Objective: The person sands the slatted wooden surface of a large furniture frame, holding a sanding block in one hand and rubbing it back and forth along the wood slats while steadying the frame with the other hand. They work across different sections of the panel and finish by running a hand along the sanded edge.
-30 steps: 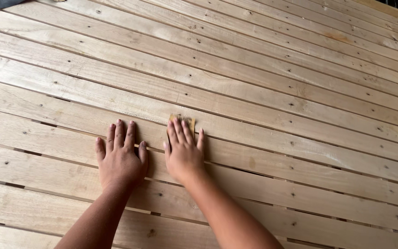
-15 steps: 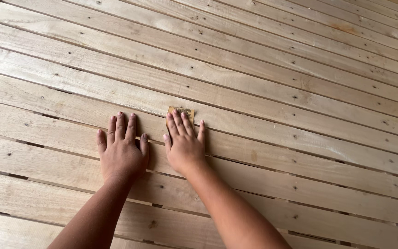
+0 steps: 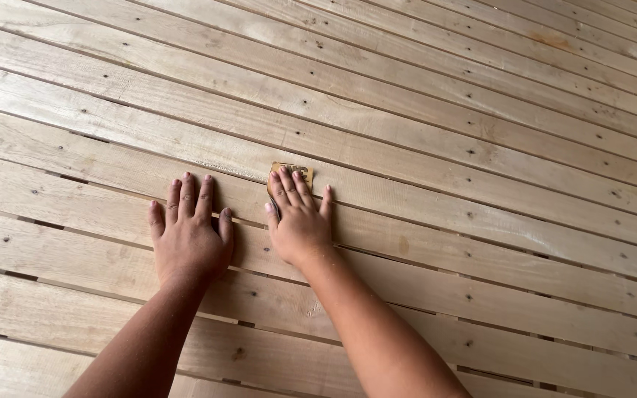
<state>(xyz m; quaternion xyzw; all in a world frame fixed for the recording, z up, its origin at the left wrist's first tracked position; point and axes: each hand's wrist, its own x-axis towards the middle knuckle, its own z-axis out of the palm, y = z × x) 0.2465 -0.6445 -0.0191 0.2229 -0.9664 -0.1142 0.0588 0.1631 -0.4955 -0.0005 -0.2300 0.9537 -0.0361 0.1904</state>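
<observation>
Right hand (image 3: 300,221) lies flat, fingers spread, pressing a sandpaper piece (image 3: 294,172) onto a pale wooden slat (image 3: 481,214) — not clenched. Left hand (image 3: 189,236) rests open, empty, bracing beside it. Advice: keep pressure even — stroke along the grain.

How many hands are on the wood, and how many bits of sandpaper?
Hands: 2, the left hand flat on the wooden planks, the right hand pressing on the sandpaper
Sandpaper pieces: 1
Total: 3
</observation>
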